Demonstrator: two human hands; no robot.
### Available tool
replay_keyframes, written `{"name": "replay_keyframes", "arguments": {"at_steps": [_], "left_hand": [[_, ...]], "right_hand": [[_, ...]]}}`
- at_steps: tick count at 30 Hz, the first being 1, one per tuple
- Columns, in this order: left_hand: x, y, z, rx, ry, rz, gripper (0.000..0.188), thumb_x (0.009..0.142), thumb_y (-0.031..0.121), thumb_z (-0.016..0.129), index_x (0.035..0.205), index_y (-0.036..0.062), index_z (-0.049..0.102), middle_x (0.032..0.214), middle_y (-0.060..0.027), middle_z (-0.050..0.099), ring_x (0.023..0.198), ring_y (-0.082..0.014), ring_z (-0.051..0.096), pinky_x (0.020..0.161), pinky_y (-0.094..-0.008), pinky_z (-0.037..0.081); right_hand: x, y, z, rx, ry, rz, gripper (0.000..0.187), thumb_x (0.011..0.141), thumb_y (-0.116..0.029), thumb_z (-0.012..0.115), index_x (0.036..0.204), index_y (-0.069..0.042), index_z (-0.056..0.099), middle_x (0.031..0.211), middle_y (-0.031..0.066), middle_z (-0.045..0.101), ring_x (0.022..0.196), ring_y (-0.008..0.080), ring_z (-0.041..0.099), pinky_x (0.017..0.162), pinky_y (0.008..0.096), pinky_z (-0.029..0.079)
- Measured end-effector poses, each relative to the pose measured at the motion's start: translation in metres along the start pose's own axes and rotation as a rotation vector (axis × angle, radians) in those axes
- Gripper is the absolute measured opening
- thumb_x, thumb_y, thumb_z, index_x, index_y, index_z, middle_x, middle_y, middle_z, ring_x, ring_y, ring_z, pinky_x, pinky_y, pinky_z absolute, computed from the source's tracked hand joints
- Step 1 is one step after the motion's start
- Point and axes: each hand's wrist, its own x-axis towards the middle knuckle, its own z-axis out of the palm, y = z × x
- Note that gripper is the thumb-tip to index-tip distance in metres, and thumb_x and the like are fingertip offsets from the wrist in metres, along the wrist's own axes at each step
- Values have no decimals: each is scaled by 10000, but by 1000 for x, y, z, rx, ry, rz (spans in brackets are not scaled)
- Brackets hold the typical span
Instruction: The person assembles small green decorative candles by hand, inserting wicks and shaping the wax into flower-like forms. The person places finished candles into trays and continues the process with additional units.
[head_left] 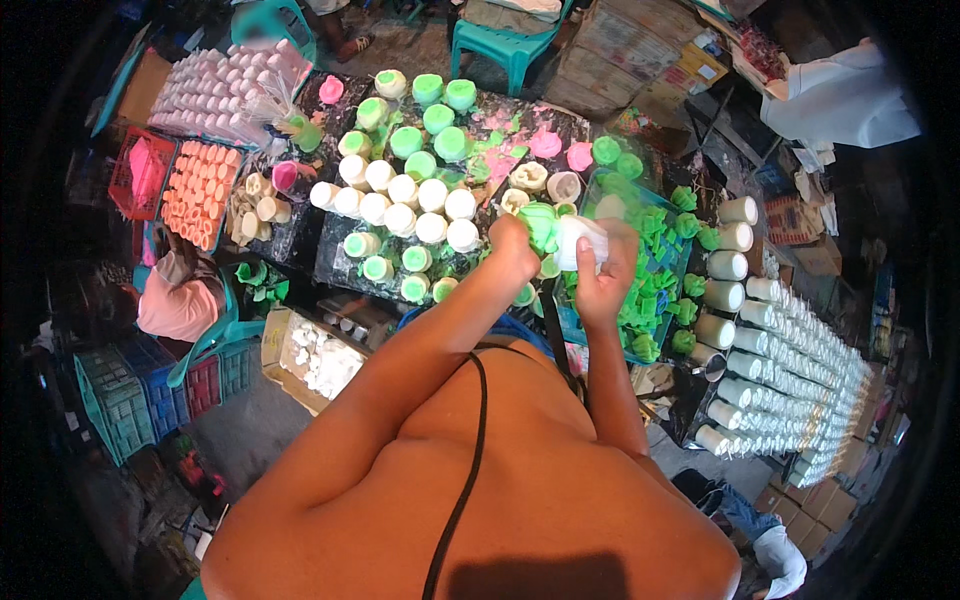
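In front of me, over the near edge of the table, my left hand (513, 250) is closed on a green petalled piece (539, 226), shaped like a flower. My right hand (606, 268) grips a white, soft-looking cup (580, 242) right against it. Whether the two are joined cannot be seen. Left of my hands stand rows of white round moulds (432, 194), several of them filled with green, such as one mould (407, 142). To the right, a clear blue-green tray (602, 187) holds many green scraps and pieces.
Green flower-shaped pieces (685, 198) line the tray's right side, beside rows of white cylinders (724, 295). Far left are a crate of orange pieces (200, 195) and a tray of white cups (225, 88). A person in a pink shirt (180, 302) sits left, near stacked crates (115, 395).
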Motion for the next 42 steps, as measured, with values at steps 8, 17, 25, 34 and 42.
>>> {"name": "replay_keyframes", "arguments": {"at_steps": [8, 17, 25, 34, 42], "left_hand": [[6, 0, -1, 1, 44, -33, 398, 1016, 160, 289, 1127, -12, 631, 1039, -197, 687, 907, -373, 700, 821, -561, 601], [-7, 6, 5, -17, 43, -90, 395, 1019, 168, 299, 1138, 6, 638, 1057, -181, 680, 919, -357, 697, 839, -562, 589], [-1, 6, 0, -35, 9, -125, 355, 1004, 152, 334, 1167, 35, 628, 1067, -142, 676, 915, -316, 700, 844, -540, 584], [8, 11, -7, -84, 30, -51, 358, 993, 129, 331, 1166, 29, 627, 1055, -153, 673, 880, -321, 698, 804, -527, 592], [-9, 39, -17, 4, -167, -277, 416, 1064, 249, 292, 1121, 86, 670, 998, -133, 718, 863, -289, 684, 714, -428, 570]], "right_hand": [[3, -8, 1, 53, 19, 42, 114, 918, -36, 695, 973, 55, 654, 1191, 164, 626, 1047, 244, 594, 909, 349, 475], [4, -4, -1, 91, 17, 39, 74, 917, -10, 682, 973, 36, 668, 1166, 167, 642, 1016, 236, 605, 882, 334, 478], [6, -11, -1, 104, 34, 51, 51, 912, 4, 677, 955, 32, 672, 1167, 164, 646, 1014, 226, 607, 878, 330, 477], [7, -8, -13, 120, 126, 105, 125, 963, -52, 646, 1062, 24, 635, 1162, 137, 654, 997, 172, 603, 861, 306, 492], [47, -1, -85, 433, 304, 257, 250, 989, -178, 626, 1144, 19, 639, 1129, 150, 690, 941, 221, 685, 799, 339, 567]]}}
